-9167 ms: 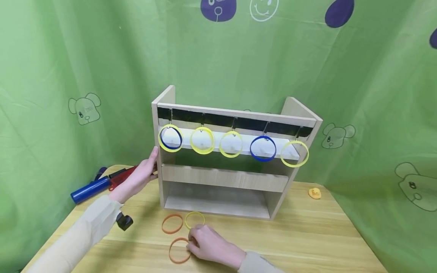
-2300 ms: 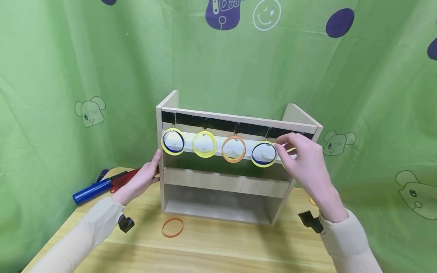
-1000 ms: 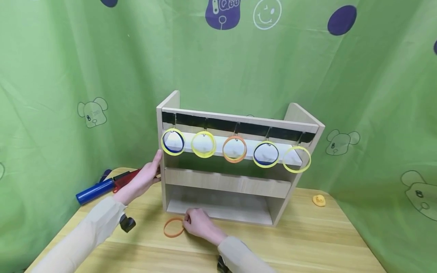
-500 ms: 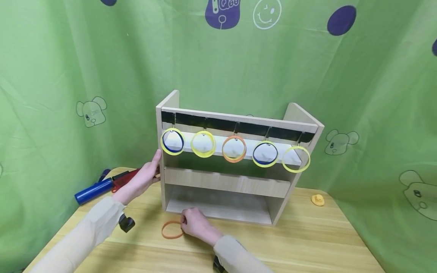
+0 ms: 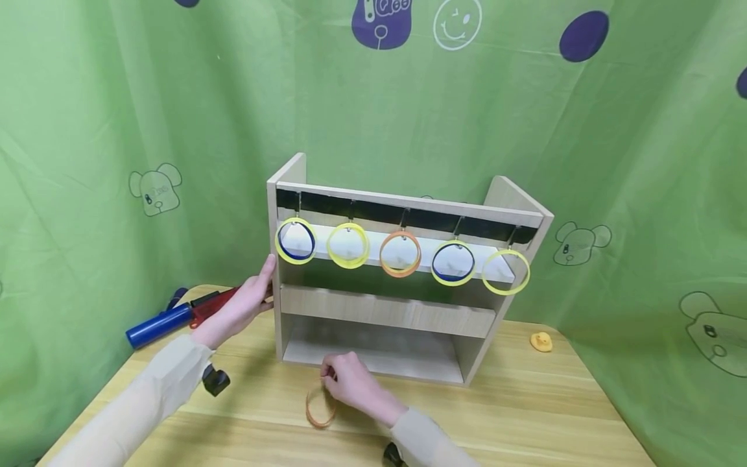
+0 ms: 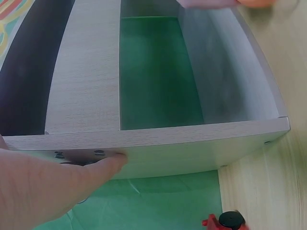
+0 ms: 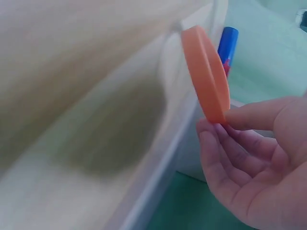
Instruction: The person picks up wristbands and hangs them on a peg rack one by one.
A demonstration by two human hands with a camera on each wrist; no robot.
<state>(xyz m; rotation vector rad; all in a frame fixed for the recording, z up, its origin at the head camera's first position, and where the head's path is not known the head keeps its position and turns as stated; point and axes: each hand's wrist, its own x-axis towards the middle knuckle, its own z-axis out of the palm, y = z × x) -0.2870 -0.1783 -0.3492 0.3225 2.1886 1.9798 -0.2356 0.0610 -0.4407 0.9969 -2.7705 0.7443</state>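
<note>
My right hand (image 5: 356, 389) pinches an orange silicone wristband (image 7: 206, 79) between thumb and fingertips. In the head view the band hangs from them, just above the tabletop before the small wooden shelf (image 5: 385, 308). My left hand (image 5: 248, 301) rests against the shelf's left side; the left wrist view shows a straight finger (image 6: 103, 165) flat on that panel. Along the top rail, bands hang from several metal hooks: yellow with blue (image 5: 296, 241), yellow (image 5: 347, 246), orange over yellow (image 5: 400, 254), yellow with blue (image 5: 453, 263), and yellow at the right (image 5: 506, 272).
A blue and red toy (image 5: 160, 327) lies left of the shelf, behind my left forearm. A yellow toy duck (image 5: 541, 342) sits on the wooden table (image 5: 525, 408) to the right. Green printed cloth (image 5: 397, 97) surrounds the table at the back and sides.
Earlier, orange and yellow bands moved from the table to the hooks. In the last half second my right hand has lifted the remaining orange band and shifted right. My left hand stays put.
</note>
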